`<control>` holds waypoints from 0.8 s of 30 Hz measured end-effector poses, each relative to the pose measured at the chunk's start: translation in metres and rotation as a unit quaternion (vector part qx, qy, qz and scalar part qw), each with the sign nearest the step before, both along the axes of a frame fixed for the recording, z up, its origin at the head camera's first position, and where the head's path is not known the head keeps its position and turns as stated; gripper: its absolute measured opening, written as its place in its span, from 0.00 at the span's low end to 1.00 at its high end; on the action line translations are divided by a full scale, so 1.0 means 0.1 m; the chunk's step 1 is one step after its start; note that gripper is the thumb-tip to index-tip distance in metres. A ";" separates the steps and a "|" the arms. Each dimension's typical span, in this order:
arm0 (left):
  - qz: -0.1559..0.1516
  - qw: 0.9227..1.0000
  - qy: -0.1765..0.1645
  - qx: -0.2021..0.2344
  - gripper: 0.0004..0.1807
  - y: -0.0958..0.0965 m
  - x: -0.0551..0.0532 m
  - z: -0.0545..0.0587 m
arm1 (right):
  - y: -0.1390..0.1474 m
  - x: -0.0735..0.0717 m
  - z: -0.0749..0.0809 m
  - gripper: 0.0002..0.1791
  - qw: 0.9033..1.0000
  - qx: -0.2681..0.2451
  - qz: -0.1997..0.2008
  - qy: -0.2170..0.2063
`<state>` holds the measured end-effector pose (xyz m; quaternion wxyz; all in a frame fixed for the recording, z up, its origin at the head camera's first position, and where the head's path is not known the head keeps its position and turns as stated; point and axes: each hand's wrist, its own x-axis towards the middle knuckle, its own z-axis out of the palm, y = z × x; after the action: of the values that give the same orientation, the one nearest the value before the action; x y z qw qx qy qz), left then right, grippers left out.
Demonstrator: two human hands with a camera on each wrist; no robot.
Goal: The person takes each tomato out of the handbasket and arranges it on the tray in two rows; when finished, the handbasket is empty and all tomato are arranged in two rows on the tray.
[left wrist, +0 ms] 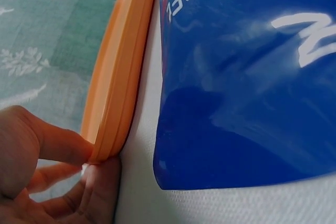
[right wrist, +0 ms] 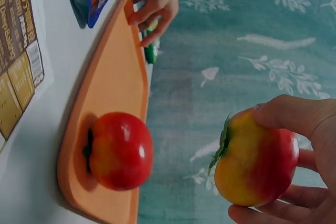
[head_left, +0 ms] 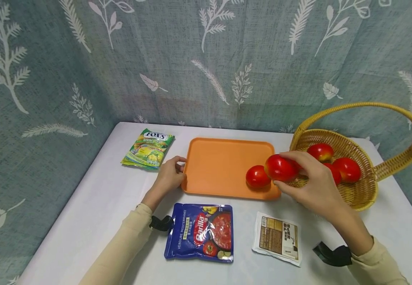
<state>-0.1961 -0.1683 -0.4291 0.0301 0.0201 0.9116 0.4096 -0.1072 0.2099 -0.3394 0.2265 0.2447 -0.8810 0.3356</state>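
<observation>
My right hand (head_left: 316, 184) holds a shiny red-and-yellow fruit (head_left: 280, 168) with a green leafy top, thumb on one side and fingers on the other. In the right wrist view the held fruit (right wrist: 257, 161) is off the surface, apart from a similar fruit (right wrist: 123, 150) on the orange tray (right wrist: 107, 82). That second fruit (head_left: 257, 177) sits near the right end of the tray (head_left: 216, 166) in the head view. My left hand (head_left: 170, 174) pinches the tray's left edge; the left wrist view shows thumb and fingers meeting at its rim (left wrist: 113, 114).
A wicker basket (head_left: 371, 194) with a tall handle stands at the right, with several red fruits (head_left: 347, 169) inside. A green candy bag (head_left: 149, 150) lies left of the tray. In front are a blue Barilla pouch (head_left: 200, 233) and a white-and-brown packet (head_left: 278, 238).
</observation>
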 end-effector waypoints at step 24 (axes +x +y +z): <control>-0.016 1.000 -0.003 0.001 0.26 -0.02 -0.03 -0.03 | -0.39 -0.25 -0.14 0.34 0.997 -0.007 0.062 -0.034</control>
<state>-0.1990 -0.1702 -0.4320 0.0389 0.0337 0.9106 0.4101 -0.1327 0.1708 -0.3536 0.1771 0.2854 -0.8690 0.3634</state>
